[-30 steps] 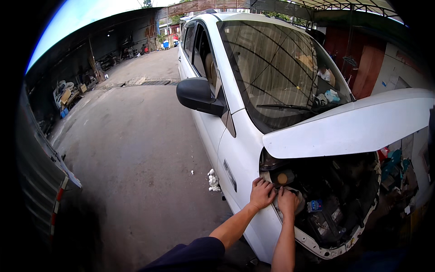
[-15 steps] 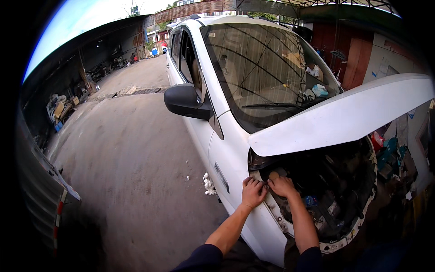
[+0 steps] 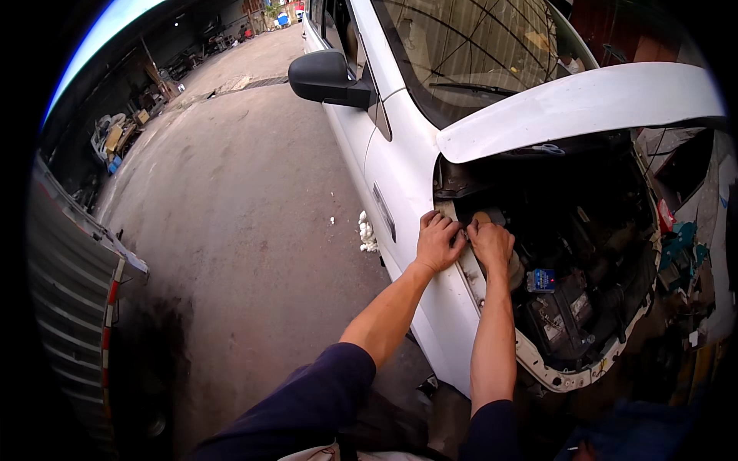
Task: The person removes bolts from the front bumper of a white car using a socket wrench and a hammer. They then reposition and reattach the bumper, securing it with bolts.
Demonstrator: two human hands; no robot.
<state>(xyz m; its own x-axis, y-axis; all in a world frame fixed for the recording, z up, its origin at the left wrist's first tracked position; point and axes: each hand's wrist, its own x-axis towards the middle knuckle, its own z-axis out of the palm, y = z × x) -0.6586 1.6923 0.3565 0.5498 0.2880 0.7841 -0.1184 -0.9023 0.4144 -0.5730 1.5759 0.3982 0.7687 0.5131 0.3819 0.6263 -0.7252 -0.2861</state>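
Both hands are at the inner top edge of a white car's front fender, beside the engine bay. My left hand rests on the fender with its fingers curled over the edge. Right against it, my right hand reaches into the bay's rim, thumb and fingers pinched together. Whatever lies between the fingertips is too small or hidden to make out. A tan round cap sits just beyond the right hand. The raised white hood slants over the bay.
In the bay are a small blue box and a dark battery. The black side mirror juts out left of the car. A corrugated metal panel stands at far left. White foam-like lumps lie on the ground beside the car.
The view has tipped downward, so the car sits higher and more of the engine bay and my sleeves shows. Both hands stay at the same fender edge, fingers shifted slightly.
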